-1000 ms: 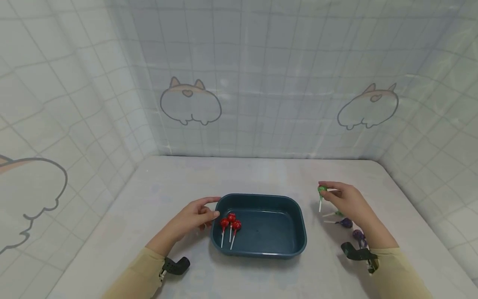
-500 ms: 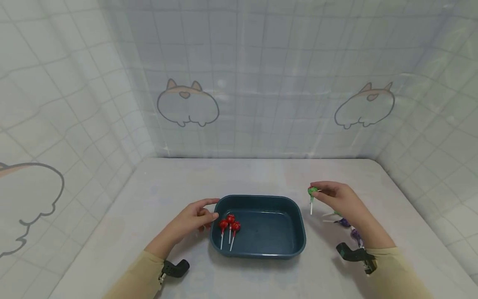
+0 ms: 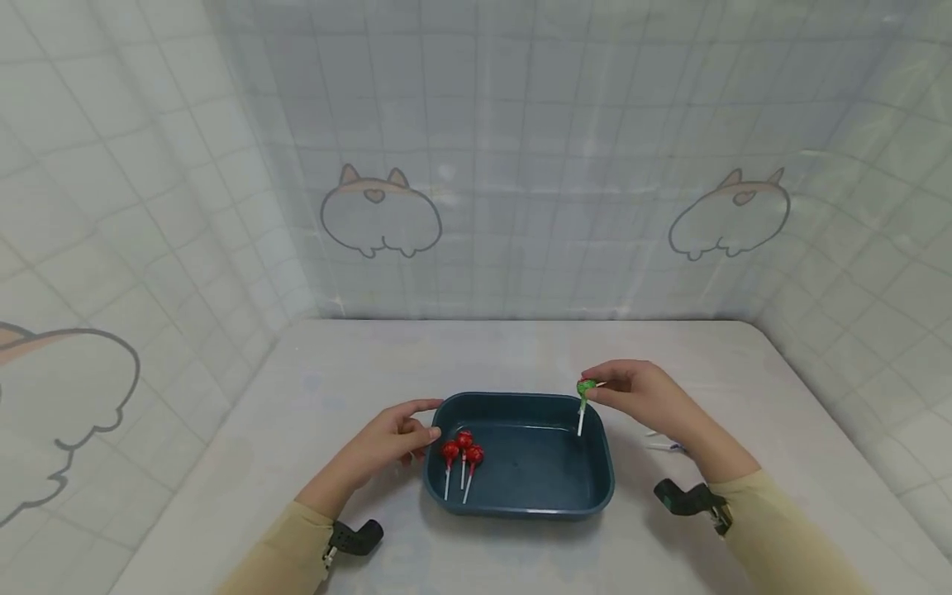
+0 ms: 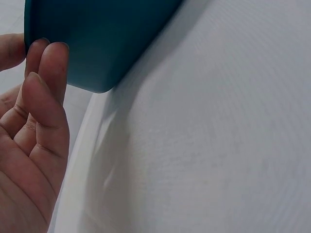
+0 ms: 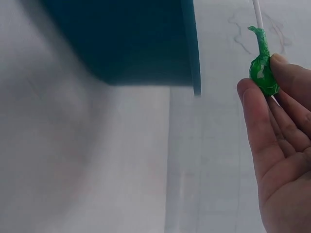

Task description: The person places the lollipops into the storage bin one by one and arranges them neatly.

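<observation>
Three red lollipops (image 3: 473,455) lie at the left end of a dark blue plastic bin (image 3: 546,471), sticks toward the front. My left hand (image 3: 392,438) holds the bin's left rim near the far corner; in the left wrist view, bent fingers (image 4: 53,68) lie against the outer wall. Between thumb and fingertips, my right hand (image 3: 643,398) pinches a green-wrapped lollipop (image 3: 586,387) by its candy head, over the bin's far right corner. Its white stick points down toward the bin. The right wrist view shows the green wrapper (image 5: 264,77) between the fingertips, beside the bin wall (image 5: 146,53).
Partly hidden under the right forearm, lollipop sticks (image 3: 664,447) lie on the white table (image 3: 416,351) right of the bin. Tile-patterned curtains (image 3: 550,248) with cartoon animals enclose the back and both sides. A black camera mount (image 3: 357,539) sits on each wrist.
My right hand has carried the green lollipop leftward, from the table's right side to over the bin's far right corner. The left hand stays on the rim. The purple lollipops are now mostly covered.
</observation>
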Motion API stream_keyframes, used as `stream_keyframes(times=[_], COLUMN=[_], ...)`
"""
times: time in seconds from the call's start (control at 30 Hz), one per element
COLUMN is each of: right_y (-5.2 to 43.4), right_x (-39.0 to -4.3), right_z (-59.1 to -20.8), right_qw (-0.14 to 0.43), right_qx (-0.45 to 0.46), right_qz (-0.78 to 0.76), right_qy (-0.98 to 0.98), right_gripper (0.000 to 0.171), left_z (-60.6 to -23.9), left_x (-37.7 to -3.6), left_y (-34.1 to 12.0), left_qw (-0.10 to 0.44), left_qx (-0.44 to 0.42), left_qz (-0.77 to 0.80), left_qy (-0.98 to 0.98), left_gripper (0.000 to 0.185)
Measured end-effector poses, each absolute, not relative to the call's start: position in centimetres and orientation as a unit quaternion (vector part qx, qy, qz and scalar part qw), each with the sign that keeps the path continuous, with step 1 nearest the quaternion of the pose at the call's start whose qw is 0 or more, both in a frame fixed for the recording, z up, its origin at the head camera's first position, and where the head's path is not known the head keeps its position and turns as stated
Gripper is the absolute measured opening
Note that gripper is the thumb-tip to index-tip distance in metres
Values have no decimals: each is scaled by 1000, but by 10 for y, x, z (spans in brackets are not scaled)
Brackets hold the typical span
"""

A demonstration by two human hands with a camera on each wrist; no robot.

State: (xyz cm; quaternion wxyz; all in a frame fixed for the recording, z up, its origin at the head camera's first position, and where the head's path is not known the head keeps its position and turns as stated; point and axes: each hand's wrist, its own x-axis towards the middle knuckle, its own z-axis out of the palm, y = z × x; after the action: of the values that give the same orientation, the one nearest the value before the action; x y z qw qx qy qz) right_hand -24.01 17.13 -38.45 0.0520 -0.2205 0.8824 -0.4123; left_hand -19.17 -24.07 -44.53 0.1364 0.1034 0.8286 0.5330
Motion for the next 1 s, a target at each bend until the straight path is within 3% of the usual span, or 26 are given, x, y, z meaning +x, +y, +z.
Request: stream_keyframes(times=[0.57,1.0], right_y=[118,87], right_x=[-247,-254], right_z=[-366,-369], right_qw=[100,130], right_qx=[-352,-377], right_qz=[-351,-324], right_qy=[862,858], right_gripper=[39,27], left_z=[-445,-446], left_x=[-190,-191], left_y=[-240,-239], left_qw=[131,131], left_qx=[100,103], left_qz=[534,536], left_qy=[829,828], left_gripper=[56,54])
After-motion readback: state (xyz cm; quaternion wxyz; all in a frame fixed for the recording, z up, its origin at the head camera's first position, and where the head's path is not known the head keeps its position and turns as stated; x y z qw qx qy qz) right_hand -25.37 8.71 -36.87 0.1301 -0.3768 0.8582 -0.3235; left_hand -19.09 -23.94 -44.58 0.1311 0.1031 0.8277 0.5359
